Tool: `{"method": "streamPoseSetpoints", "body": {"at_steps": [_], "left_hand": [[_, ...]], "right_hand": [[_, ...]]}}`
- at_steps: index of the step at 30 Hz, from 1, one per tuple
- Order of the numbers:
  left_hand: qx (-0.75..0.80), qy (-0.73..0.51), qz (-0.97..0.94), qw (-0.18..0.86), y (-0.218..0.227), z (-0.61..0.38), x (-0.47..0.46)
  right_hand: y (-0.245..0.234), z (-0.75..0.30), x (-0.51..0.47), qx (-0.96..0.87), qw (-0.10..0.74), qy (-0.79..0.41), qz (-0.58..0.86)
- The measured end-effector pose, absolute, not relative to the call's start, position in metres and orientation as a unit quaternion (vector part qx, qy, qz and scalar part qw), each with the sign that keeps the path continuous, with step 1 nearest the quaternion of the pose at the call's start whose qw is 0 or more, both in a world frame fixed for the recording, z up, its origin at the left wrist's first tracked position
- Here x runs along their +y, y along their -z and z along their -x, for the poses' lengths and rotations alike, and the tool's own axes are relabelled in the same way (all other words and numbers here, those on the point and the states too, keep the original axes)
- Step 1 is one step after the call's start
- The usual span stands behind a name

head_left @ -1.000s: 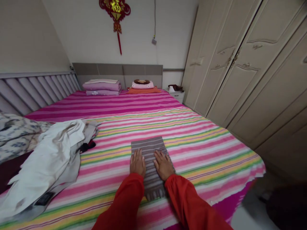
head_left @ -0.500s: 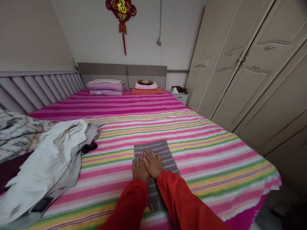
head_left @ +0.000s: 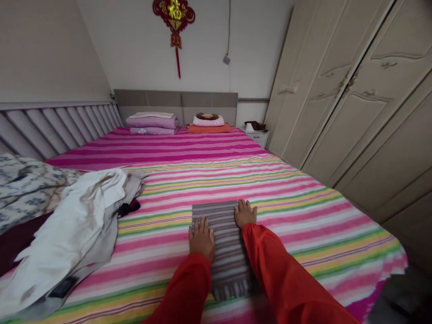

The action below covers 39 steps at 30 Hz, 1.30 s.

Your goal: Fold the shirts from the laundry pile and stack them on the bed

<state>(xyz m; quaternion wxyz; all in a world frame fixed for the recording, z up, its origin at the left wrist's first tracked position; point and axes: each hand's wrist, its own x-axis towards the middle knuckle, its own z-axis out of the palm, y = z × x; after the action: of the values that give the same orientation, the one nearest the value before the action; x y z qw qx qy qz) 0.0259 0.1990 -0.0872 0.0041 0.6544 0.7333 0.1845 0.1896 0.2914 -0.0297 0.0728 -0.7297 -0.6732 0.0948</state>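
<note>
A grey striped scarf (head_left: 227, 252) with a fringed near end lies folded into a flat rectangle on the striped bed cover (head_left: 162, 252). My left hand (head_left: 201, 238) rests flat on the scarf's left edge, fingers stretched forward. At the far right corner of the scarf, my right hand (head_left: 245, 213) lies palm down with its fingers spread, partly over the bed cover. Neither hand grips anything. Red sleeves cover both forearms, and the right one hides part of the scarf's right edge.
Left of the scarf lies a heap of clothes with a white garment (head_left: 81, 216) on top. Folded purple bedding (head_left: 152, 122) and an orange-and-pink stack (head_left: 209, 127) sit by the headboard (head_left: 162, 99). A wardrobe (head_left: 337, 99) lines the right side.
My hands were together, the right overlapping the left on the middle of the scarf. Now they are apart: the right has slid to the far right corner, the left stays near the left edge.
</note>
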Motion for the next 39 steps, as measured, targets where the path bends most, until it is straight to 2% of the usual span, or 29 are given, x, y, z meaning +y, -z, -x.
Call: {"method": "streamPoseSetpoints", "body": {"at_steps": [2, 5, 8, 13, 19, 24, 27, 33, 39], "left_hand": [[0.735, -0.184, -0.652, 0.005, 0.085, -0.027, 0.199], [0.734, -0.177, -0.655, 0.009, 0.084, -0.027, 0.199], [0.735, -0.171, -0.656, 0.014, 0.083, -0.026, 0.199], [0.741, -0.162, -0.651, 0.016, 0.078, -0.026, 0.197], [0.753, -0.152, -0.64, 0.011, 0.065, -0.036, 0.193], [0.66, -0.146, -0.735, 0.045, 0.057, -0.072, 0.215], [0.656, -0.124, -0.742, 0.066, 0.055, -0.076, 0.241], [0.722, -0.119, -0.682, 0.026, 0.061, -0.006, 0.279], [0.777, -0.107, -0.619, 0.026, 0.057, 0.037, 0.266]], "right_hand": [[0.024, -0.183, 0.279, -0.673, 0.092, -0.07, 0.731], [0.024, -0.163, 0.25, -0.767, 0.142, -0.036, 0.624], [0.034, -0.157, 0.232, -0.819, 0.14, -0.057, 0.553], [0.044, -0.195, 0.246, -0.729, 0.125, -0.084, 0.668], [0.049, -0.21, 0.256, -0.704, 0.125, -0.082, 0.694], [0.055, -0.209, 0.257, -0.702, 0.11, -0.086, 0.698], [0.056, -0.211, 0.258, -0.703, 0.101, -0.086, 0.699], [0.059, -0.212, 0.259, -0.702, 0.105, -0.081, 0.699], [0.059, -0.212, 0.26, -0.701, 0.121, -0.097, 0.696]]}}
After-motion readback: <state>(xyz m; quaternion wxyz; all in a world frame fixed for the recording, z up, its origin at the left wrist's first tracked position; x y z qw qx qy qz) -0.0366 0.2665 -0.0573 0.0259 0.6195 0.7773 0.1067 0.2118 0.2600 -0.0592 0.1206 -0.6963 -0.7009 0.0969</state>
